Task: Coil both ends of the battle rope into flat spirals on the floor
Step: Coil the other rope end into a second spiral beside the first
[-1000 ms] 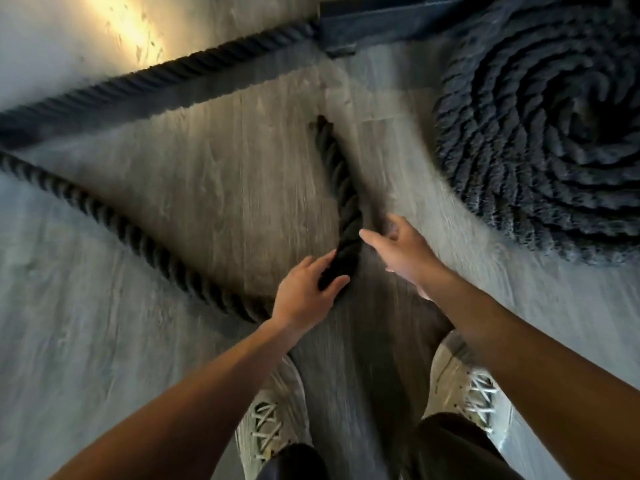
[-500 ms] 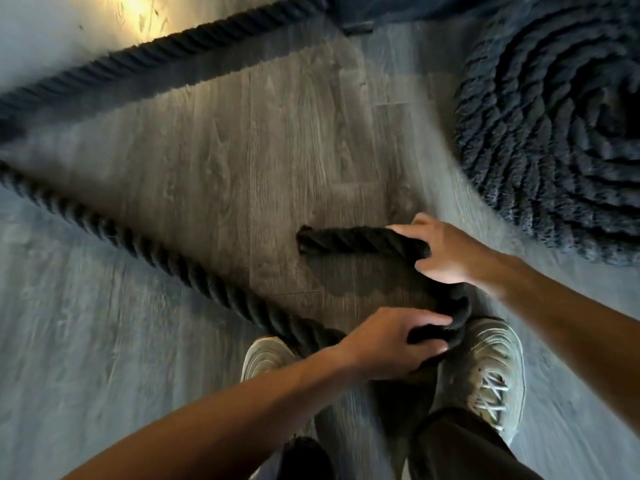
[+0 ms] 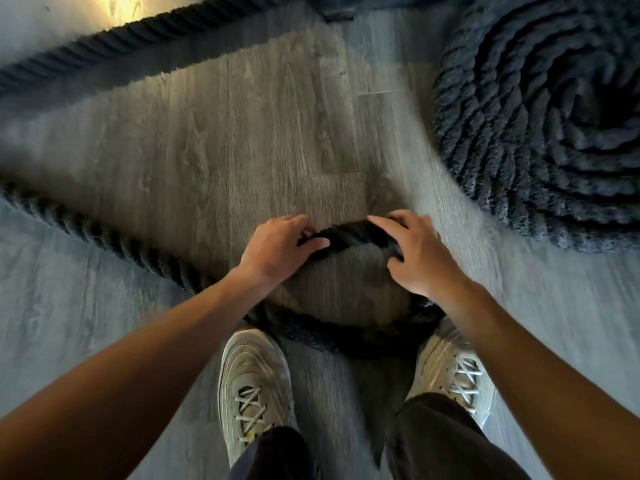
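While left hand [image 3: 277, 247] and right hand [image 3: 419, 254] clasp the thick black twisted rope end [image 3: 349, 235] with curled fingers, the near first loop [image 3: 329, 336] could spring open — should either grip slip.

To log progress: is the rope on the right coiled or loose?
Coiled: this rope lies on the floor as a flat spiral of many turns.

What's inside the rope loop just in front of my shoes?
Only bare wood-grain floor shows inside the rope loop. The left hand covers the rope's tip, and the right hand and wrist hide the loop's right side.
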Available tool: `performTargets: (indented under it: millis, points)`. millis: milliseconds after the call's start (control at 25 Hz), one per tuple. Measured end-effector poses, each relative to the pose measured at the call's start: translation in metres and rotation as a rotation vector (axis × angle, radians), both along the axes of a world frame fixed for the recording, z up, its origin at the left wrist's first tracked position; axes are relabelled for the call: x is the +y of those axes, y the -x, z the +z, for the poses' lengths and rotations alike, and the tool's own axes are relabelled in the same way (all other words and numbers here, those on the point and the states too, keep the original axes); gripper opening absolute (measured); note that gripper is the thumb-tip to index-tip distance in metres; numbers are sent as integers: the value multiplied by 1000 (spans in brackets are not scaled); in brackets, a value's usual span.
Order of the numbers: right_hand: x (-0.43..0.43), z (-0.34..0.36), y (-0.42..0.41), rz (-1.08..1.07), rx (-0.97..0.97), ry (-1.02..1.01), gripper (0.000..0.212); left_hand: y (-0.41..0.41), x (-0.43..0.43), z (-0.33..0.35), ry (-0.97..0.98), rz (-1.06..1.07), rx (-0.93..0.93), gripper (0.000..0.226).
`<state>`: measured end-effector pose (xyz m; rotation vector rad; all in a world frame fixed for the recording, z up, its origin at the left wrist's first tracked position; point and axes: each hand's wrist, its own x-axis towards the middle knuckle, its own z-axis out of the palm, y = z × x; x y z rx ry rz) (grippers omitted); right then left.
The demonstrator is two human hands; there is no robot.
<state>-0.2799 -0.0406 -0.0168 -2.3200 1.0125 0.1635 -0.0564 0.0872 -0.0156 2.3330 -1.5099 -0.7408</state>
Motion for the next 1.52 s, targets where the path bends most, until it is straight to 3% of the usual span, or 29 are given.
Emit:
performTargets:
  millis: [120,240,320,440,520,600,680,800,960,1320,1520]
  points:
    - [33,1,31,-393,143,-39,88,19,1,-3,-8,59,-4,39]
    - [48,0,39,-388,243,-34,88,43,8,-3,-48,59,127,37]
    - [34,0,35,-367,233,-85,89,44,12,1,-83,-43,171,48]
    - [14,-3,33,-368,203,-214,93,8,-5,10,-262,-366,109,72]
    - [9,-4,34,-333,205,-234,94,-11,-18,20,-354,-661,-125,83]
    - [6,-5,36,-289,209,-227,94,-12,-31,24,-265,-1015,-525,77]
    - [5,-7,40,-266,190,-233,94,-3,-50,23,-72,-1382,-749,65]
    - [2,-10,42,-256,168,-234,94,4,-79,18,-53,-1677,-683,56]
    - [15,-12,37,-249,187,-159,91,-19,-63,5,1,-1506,-559,63]
    - [39,-11,7,-363,-144,-297,75,13,16,-12,48,-680,-683,65]
    - [49,-12,-4,-415,-228,-249,72,33,11,-5,-136,-558,-664,77]
